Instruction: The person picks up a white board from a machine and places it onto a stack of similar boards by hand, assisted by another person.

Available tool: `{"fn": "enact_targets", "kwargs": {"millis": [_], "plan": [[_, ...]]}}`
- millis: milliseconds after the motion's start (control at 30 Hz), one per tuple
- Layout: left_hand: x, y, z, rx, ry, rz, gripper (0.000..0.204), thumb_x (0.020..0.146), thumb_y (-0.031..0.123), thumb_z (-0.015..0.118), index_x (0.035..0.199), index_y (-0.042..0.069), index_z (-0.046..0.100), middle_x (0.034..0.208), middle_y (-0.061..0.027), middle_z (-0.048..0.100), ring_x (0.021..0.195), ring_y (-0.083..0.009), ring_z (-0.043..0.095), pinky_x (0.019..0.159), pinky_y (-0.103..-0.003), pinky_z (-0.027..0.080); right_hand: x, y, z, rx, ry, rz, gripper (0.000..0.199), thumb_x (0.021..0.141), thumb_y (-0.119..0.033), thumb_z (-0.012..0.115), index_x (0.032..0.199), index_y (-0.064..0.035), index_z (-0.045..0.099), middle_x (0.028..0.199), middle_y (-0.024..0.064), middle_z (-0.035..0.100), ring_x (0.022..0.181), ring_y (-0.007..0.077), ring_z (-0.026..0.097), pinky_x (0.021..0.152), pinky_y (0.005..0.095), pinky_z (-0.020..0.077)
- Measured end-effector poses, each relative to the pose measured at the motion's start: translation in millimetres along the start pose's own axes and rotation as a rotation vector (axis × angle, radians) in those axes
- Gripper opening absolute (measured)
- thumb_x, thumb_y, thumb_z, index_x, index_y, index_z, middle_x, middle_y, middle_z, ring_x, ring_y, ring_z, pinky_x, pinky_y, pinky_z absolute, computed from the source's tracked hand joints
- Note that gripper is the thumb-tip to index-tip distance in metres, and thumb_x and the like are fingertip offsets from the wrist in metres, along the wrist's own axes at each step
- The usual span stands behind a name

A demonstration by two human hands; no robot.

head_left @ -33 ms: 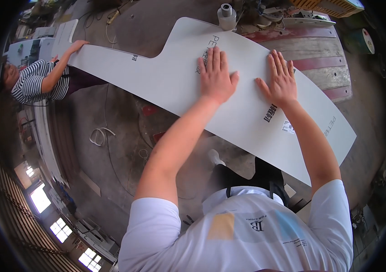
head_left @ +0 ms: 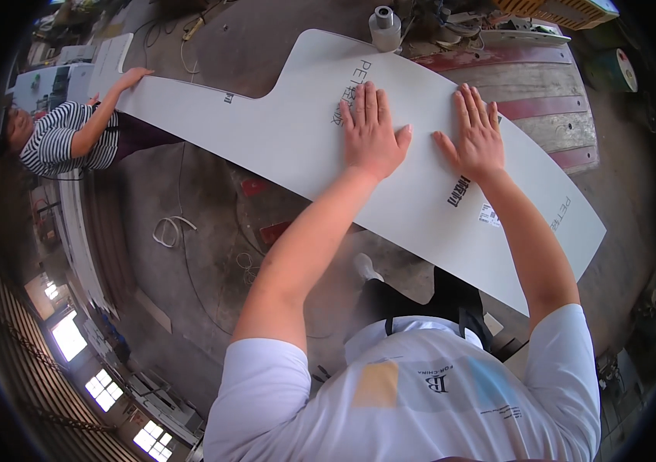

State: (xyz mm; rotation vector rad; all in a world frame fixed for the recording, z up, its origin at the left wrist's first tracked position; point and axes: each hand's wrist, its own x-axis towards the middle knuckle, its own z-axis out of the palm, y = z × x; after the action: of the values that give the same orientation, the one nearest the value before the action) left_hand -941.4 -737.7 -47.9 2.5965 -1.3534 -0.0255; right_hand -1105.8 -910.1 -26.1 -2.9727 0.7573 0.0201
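A large white board (head_left: 266, 131) with a curved cutout on its far side stretches across the view from far left to near right. My left hand (head_left: 375, 138) lies flat on its wide part, palm down, fingers spread over some dark print. To the right, my right hand (head_left: 476, 137) also rests flat on the board, close to its far edge, thumb apart from the fingers. Below that hand a small white label (head_left: 489, 215) sticks to the surface, partly covered by my forearm. Neither hand grips anything.
A person in a striped shirt (head_left: 74, 138) stands at the board's far-left end, one hand on it. Beyond the far edge are a silver-topped canister (head_left: 385, 29) and a worktop with red strips (head_left: 532, 108). A pale cable loop (head_left: 168, 229) lies on the floor.
My left hand has slid slightly to the right and nearer to me over the board. My right hand, the board and the other person look unmoved.
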Motion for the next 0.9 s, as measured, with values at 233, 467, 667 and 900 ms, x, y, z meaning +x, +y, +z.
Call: {"fn": "enact_targets", "kwargs": {"millis": [233, 467, 667, 900], "plan": [[-1.9, 0.4, -16.8, 0.048, -0.044, -0.082, 0.091, 0.101, 0.055, 0.052, 0.163, -0.006, 0.026, 0.174, -0.0244, 0.020, 0.164, -0.0366, 0.014, 0.130, -0.061, 0.005, 9.7, -9.4, 2.5, 0.012, 0.017, -0.035, 0.094, 0.102, -0.067, 0.044, 0.167, -0.0017, 0.026, 0.177, 0.0110, 0.021, 0.165, 0.0256, 0.013, 0.134, 0.0502, 0.0073], [-10.2, -1.1, -27.4, 0.076, -0.072, -0.121, 0.092, 0.100, 0.055, 0.057, 0.165, -0.001, 0.025, 0.176, -0.0180, 0.020, 0.164, -0.0327, 0.014, 0.131, -0.057, 0.005, 11.7, -16.5, -0.9, 0.100, -0.008, -0.056, 0.096, 0.100, -0.068, 0.048, 0.167, -0.0014, 0.027, 0.177, 0.0121, 0.021, 0.165, 0.0244, 0.013, 0.134, 0.0484, 0.0067], [-5.3, -5.8, -28.9, 0.109, -0.060, -0.103, 0.091, 0.100, 0.055, 0.057, 0.166, 0.001, 0.025, 0.176, -0.0172, 0.021, 0.164, -0.0321, 0.015, 0.132, -0.057, 0.006, -35.4, 9.2, -21.8, 0.225, -0.019, -0.081, 0.097, 0.098, -0.063, 0.058, 0.166, -0.0008, 0.028, 0.176, 0.0132, 0.023, 0.165, 0.0250, 0.015, 0.135, 0.0463, 0.0076], [1.0, -5.9, -16.8, 0.173, -0.046, -0.098, 0.089, 0.103, 0.058, 0.051, 0.167, 0.002, 0.023, 0.177, -0.0152, 0.020, 0.165, -0.0296, 0.014, 0.132, -0.056, 0.006, -101.6, 57.2, -4.7, 0.097, -0.036, -0.029, 0.099, 0.098, -0.064, 0.055, 0.167, 0.0000, 0.025, 0.176, 0.0132, 0.023, 0.165, 0.0257, 0.013, 0.135, 0.0473, 0.0066]]}}
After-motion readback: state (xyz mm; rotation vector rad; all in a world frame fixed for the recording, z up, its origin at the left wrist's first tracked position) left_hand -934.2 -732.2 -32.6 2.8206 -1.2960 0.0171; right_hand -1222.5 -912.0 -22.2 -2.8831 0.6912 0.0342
